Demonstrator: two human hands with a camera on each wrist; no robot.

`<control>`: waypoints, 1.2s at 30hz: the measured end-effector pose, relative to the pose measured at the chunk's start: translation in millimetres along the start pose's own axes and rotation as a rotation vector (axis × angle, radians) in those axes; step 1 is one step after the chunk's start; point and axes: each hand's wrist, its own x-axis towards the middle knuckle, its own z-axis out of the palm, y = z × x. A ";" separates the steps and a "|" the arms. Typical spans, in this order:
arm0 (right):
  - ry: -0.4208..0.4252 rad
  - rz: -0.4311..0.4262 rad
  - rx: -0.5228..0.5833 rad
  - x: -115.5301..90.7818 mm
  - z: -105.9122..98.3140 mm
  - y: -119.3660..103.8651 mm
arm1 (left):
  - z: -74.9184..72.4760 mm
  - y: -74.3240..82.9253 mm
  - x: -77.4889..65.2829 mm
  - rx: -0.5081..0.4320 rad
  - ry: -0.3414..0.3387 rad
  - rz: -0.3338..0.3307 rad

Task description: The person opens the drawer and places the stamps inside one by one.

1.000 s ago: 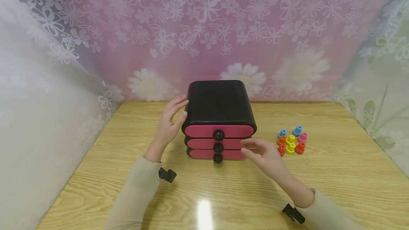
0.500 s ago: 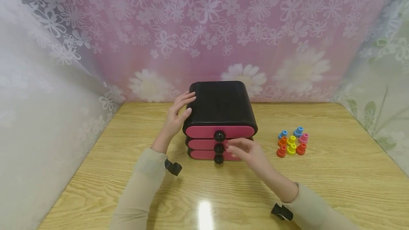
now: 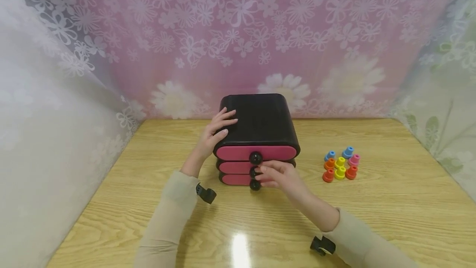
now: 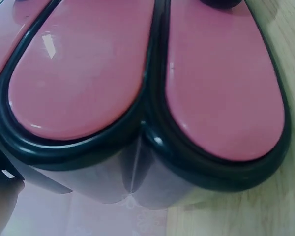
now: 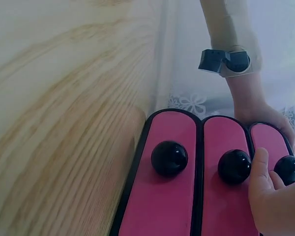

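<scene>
A wood-grained table point(image 3: 126, 185) carries a drawer unit point(image 3: 258, 123) and eight pegs point(image 3: 340, 173).

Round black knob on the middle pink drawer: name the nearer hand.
Right: the right hand is beside the knob; the left hand rests higher, on the glossy black cabinet.

My head view looks down and forward to the far edge of the table point(image 3: 111, 202); left wrist, very close, seems rolled sideways; right wrist, close, faces leftward; both share pink drawer fronts point(image 4: 78, 69).
</scene>
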 end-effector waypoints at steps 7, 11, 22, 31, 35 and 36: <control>-0.036 0.003 0.070 2.9 4.8 0.5 | -0.3 -2.2 -4.4 -0.003 -0.009 -0.019; 0.003 0.032 0.116 2.8 7.1 0.6 | 1.6 -1.1 -5.0 -0.018 -0.009 -0.034; 0.088 0.059 0.211 6.9 10.4 -4.6 | 2.8 1.8 -4.3 -0.041 0.023 -0.030; 0.201 0.090 0.241 10.6 14.0 -4.1 | 3.4 1.0 -2.7 -0.064 0.007 -0.038; 0.200 0.091 0.247 12.6 14.5 -5.2 | 0.9 -4.0 -3.6 -0.054 0.003 -0.054; 0.196 0.089 0.248 13.1 14.6 -5.6 | 0.4 -5.0 -4.1 -0.050 0.005 -0.058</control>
